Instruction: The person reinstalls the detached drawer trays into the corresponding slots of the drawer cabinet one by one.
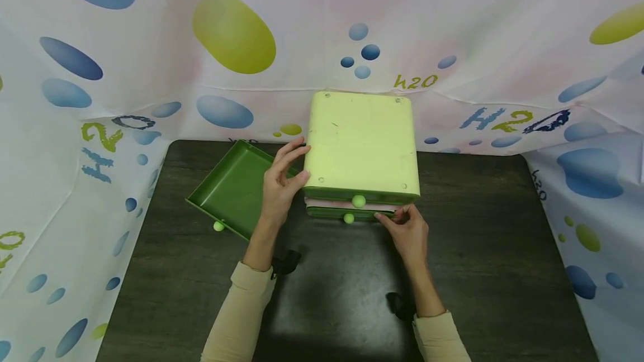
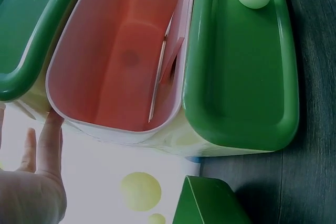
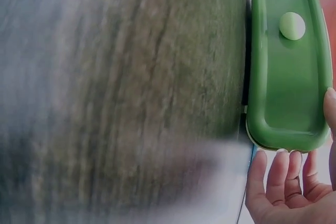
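Note:
A pale yellow-green drawer cabinet stands at the back of the table. Between its upper drawer front and its lower drawer front the middle slot is open, its inside pinkish red in the left wrist view. My left hand rests on the cabinet's left side with fingers extended. At the lower right corner my right hand grips the cabinet, thumb on the lower front's top edge and bent fingers at its right end. A removed green drawer lies left of the cabinet, partly behind my left hand.
The dark wooden table extends around the cabinet. A white curtain with coloured spots hangs behind and along both sides. Round light-green knobs stick out from the drawer fronts.

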The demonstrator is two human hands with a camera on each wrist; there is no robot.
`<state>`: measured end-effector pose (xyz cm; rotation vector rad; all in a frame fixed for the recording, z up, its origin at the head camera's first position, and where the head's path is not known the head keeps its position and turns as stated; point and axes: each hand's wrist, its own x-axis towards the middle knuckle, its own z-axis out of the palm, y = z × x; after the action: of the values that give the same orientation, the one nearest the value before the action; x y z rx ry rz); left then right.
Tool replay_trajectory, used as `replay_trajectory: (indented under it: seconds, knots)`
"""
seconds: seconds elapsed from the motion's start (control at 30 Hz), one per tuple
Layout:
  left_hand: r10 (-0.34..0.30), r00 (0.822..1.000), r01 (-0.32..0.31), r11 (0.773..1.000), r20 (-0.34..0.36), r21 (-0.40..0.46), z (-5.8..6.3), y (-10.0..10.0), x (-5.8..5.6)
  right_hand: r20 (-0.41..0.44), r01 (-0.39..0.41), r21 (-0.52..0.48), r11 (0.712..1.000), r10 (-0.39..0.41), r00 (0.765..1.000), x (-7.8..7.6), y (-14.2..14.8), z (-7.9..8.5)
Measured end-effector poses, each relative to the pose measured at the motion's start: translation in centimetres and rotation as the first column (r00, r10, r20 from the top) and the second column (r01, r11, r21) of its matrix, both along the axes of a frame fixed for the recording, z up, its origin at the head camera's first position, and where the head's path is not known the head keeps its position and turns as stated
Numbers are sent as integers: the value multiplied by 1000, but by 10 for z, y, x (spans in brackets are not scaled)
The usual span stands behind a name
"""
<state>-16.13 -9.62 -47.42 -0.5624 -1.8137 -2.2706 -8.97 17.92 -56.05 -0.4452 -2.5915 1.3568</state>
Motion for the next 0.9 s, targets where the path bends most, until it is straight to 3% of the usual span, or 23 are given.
replay_trajectory:
  seconds: [0.5, 0.73, 0.9]
  knots:
    - [-36, 998, 36, 999, 45, 0, -2, -3, 1, 53, 3, -58, 998, 0, 999, -3, 1, -2]
    - [-10, 999, 12, 1000, 44, -28, -2, -7, 2, 85, -50, -71, 996, 56, 995, -3, 4, 1]
    - [-4, 997, 11, 996, 71, -88, -4, -18, 1, 108, -98, -145, 985, 114, 988, -1, 15, 7]
